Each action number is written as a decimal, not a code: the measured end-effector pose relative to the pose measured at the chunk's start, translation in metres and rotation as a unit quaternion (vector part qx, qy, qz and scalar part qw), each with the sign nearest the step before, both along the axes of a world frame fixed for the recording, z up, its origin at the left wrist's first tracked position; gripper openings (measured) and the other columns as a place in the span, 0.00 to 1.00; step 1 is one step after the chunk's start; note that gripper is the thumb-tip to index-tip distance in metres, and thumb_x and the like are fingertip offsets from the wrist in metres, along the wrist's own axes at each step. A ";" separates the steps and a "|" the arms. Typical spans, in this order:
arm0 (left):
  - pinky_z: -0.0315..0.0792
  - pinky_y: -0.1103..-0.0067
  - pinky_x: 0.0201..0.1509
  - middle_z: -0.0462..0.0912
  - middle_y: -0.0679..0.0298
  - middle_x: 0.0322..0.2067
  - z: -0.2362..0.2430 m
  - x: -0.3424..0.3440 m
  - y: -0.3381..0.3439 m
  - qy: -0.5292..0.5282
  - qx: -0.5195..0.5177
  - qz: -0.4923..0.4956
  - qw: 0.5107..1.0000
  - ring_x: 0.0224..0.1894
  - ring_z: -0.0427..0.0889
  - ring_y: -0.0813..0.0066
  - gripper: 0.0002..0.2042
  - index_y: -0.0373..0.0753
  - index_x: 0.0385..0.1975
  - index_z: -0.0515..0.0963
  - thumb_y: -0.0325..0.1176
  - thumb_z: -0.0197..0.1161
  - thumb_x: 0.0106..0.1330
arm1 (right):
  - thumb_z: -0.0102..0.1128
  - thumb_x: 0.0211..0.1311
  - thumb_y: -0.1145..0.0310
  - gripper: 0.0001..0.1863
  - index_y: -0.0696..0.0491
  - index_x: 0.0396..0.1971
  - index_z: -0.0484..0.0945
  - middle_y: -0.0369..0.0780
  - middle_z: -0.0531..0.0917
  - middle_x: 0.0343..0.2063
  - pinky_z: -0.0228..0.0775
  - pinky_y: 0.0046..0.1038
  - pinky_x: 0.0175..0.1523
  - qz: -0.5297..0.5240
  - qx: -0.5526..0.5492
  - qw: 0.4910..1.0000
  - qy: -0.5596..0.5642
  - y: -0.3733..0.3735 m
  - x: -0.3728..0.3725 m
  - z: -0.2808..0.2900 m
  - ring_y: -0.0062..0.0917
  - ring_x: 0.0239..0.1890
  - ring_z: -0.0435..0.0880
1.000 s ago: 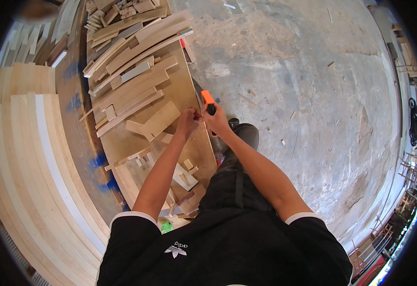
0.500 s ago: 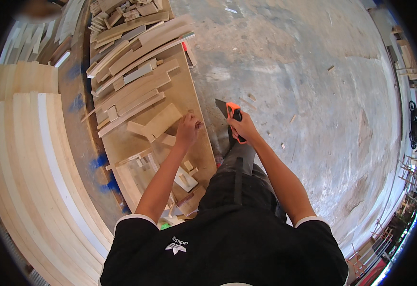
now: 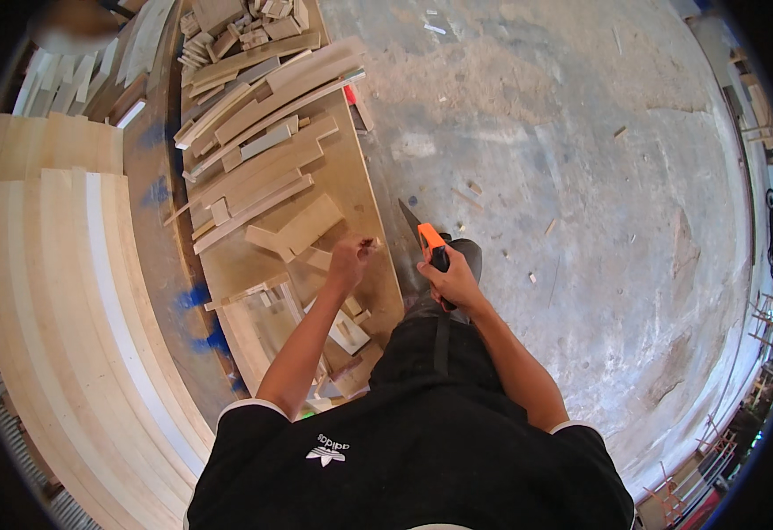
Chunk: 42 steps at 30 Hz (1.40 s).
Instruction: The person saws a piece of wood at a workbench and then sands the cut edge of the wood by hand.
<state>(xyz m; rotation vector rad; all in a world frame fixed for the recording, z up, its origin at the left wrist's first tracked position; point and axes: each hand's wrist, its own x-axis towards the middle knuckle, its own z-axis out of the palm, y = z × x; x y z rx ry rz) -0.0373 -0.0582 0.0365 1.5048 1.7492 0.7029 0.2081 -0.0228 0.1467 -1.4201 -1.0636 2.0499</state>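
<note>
A hand saw [image 3: 431,237] with an orange and black handle is in my right hand [image 3: 455,281]. My fingers wrap its grip, and the blade points forward and a little left, just past the table's right edge. My left hand [image 3: 349,263] is closed over the wooden tabletop [image 3: 380,287], its fingertips pinched together near that edge. Whatever the pinch holds is too small to make out. Beside the left hand lies a wide pale board [image 3: 310,225], with a shorter wood piece touching its lower left end.
Long wood strips [image 3: 267,119] and small offcuts [image 3: 267,22] crowd the table's far part. Wide planks [image 3: 60,291] lie stacked at the left. Wood scraps [image 3: 475,188] are scattered on the concrete floor [image 3: 598,265]. Several cut pieces [image 3: 347,331] lie nearer me.
Both hands have come slightly nearer to my body, the saw with the right one. One leg now shows further forward, beyond the right hand. The whole view has shifted a little.
</note>
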 end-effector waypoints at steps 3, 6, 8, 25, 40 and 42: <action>0.75 0.79 0.38 0.86 0.58 0.31 0.040 0.015 0.014 -0.122 -0.094 0.052 0.987 0.31 0.83 0.74 0.11 0.31 0.44 0.81 0.26 0.64 0.63 | 0.63 0.61 0.70 0.09 0.54 0.36 0.71 0.31 0.72 0.21 0.61 0.22 0.19 0.018 0.031 0.999 -0.027 0.002 0.003 0.023 0.14 0.13 0.69; 0.75 0.81 0.39 0.86 0.61 0.31 0.090 0.028 0.019 -0.215 -0.150 0.054 0.963 0.33 0.83 0.79 0.12 0.30 0.46 0.81 0.30 0.64 0.66 | 0.65 0.61 0.69 0.12 0.55 0.41 0.75 0.30 0.73 0.22 0.63 0.20 0.26 0.043 0.074 0.995 -0.052 0.004 0.009 0.050 0.12 0.19 0.69; 0.76 0.81 0.40 0.86 0.63 0.31 0.124 0.039 0.015 -0.278 -0.143 0.048 0.949 0.33 0.83 0.80 0.13 0.30 0.45 0.81 0.32 0.64 0.67 | 0.66 0.60 0.68 0.14 0.55 0.44 0.76 0.30 0.74 0.23 0.65 0.20 0.31 0.029 0.132 0.990 -0.035 0.002 0.013 0.060 0.12 0.24 0.69; 0.76 0.81 0.38 0.85 0.61 0.33 0.229 0.123 -0.013 -0.360 -0.105 0.000 0.927 0.31 0.82 0.77 0.12 0.31 0.44 0.82 0.34 0.64 0.68 | 0.65 0.62 0.72 0.07 0.59 0.34 0.78 0.33 0.79 0.24 0.65 0.18 0.29 0.018 0.251 0.968 -0.001 -0.009 0.067 0.118 0.11 0.22 0.72; 0.76 0.81 0.41 0.85 0.62 0.35 0.230 0.148 -0.002 -0.400 -0.028 0.050 0.915 0.36 0.83 0.78 0.15 0.28 0.45 0.81 0.33 0.67 0.65 | 0.60 0.61 0.72 0.12 0.60 0.44 0.77 0.36 0.81 0.23 0.60 0.18 0.16 -0.013 0.098 0.993 0.065 0.013 0.094 0.122 0.12 0.12 0.70; 0.76 0.82 0.42 0.85 0.62 0.36 0.228 0.149 0.004 -0.377 0.001 0.066 0.924 0.38 0.82 0.79 0.15 0.29 0.47 0.80 0.32 0.67 0.64 | 0.60 0.61 0.72 0.15 0.60 0.47 0.77 0.36 0.82 0.25 0.61 0.18 0.16 -0.003 0.109 0.992 0.069 0.020 0.092 0.127 0.12 0.13 0.71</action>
